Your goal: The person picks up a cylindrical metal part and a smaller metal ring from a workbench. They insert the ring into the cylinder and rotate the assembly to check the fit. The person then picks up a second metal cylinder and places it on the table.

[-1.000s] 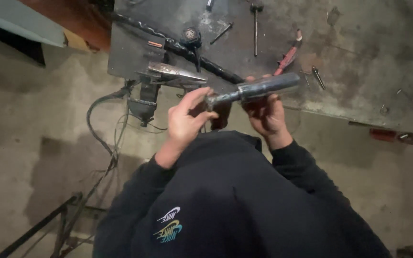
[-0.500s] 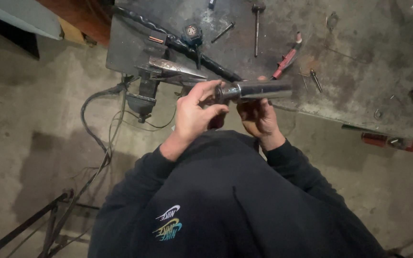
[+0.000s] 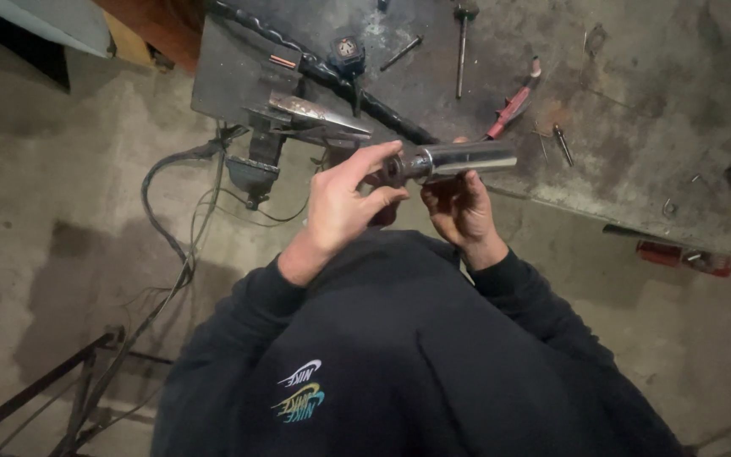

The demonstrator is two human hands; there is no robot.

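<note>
My right hand [image 3: 460, 207] grips a shiny cylindrical metal tube [image 3: 458, 159] from below, fingers curled round it. At nine o'clock my left hand [image 3: 344, 203] pinches its dark end above the worn steel workbench [image 3: 636, 110].

Packages, labels, signs and screens: almost none in view.

The only label-like mark is a small printed emblem [image 3: 301, 391] on the dark sweatshirt [image 3: 399, 355], low and left of middle in the view: a curved white shape above stacked outlined shapes in yellow, green and blue. A flat red object [image 3: 685, 256] lies on the floor just below the right edge of the surface [image 3: 653, 110]; whether it is a package cannot be told. No signs or screens show.
</note>
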